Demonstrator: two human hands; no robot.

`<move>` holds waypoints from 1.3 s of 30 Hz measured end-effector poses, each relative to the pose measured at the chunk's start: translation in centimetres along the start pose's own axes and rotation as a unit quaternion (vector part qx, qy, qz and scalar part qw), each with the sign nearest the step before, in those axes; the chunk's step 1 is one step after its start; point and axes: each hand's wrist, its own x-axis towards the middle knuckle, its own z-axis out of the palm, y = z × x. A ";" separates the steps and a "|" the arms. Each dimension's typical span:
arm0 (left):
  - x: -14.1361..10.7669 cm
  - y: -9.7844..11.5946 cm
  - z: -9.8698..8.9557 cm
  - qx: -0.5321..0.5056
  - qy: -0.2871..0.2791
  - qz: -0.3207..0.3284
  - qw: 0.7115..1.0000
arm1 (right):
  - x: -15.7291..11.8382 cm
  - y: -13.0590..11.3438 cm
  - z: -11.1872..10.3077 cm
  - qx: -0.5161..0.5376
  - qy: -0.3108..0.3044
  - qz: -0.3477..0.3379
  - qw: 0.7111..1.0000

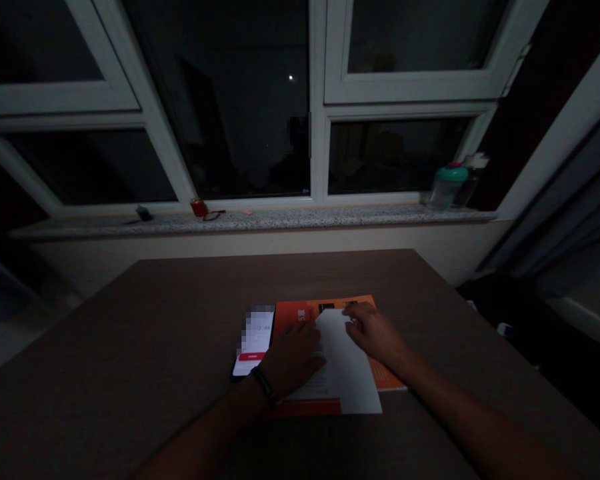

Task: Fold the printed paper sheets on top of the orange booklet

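Note:
A white sheet of paper (pixel 347 373) with a slanted upper left corner lies on an orange and red booklet (pixel 391 379). My left hand (pixel 295 353), a dark band on its wrist, rests flat over the booklet's left part and the sheet's left edge, fingers stretched and the thumb apart. At the sheet's upper right corner is my right hand (pixel 375 333), its fingers bent and its thumb and forefinger at the paper's edge. The corner beneath these fingers is partly hidden. Just left of the booklet lies a lit phone (pixel 254 340).
The brown table (pixel 180 307) reaches almost to the wall under the window. On the speckled sill (pixel 290 217) stand a bottle with a teal lid (pixel 450 183), a clear bottle beside it, a small red jar (pixel 199 207) and a small dark object (pixel 143 213). The room is dim.

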 end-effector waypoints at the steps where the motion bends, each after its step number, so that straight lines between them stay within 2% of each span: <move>1: 0.0 0.0 0.0 -0.001 -0.001 -0.002 1.000 | 0.0 0.0 0.0 -0.006 0.003 0.002 1.000; 15: -0.1 -0.2 0.2 0.014 0.004 0.009 1.000 | 0.0 0.0 0.2 -0.019 0.005 0.006 1.000; 27: -0.2 -0.1 0.3 0.023 0.004 0.000 1.000 | 0.0 -0.2 0.4 0.056 0.057 0.034 0.996; 39: -0.2 -0.3 0.6 0.022 0.008 0.009 1.000 | 0.2 -0.1 0.4 0.091 0.072 0.006 0.993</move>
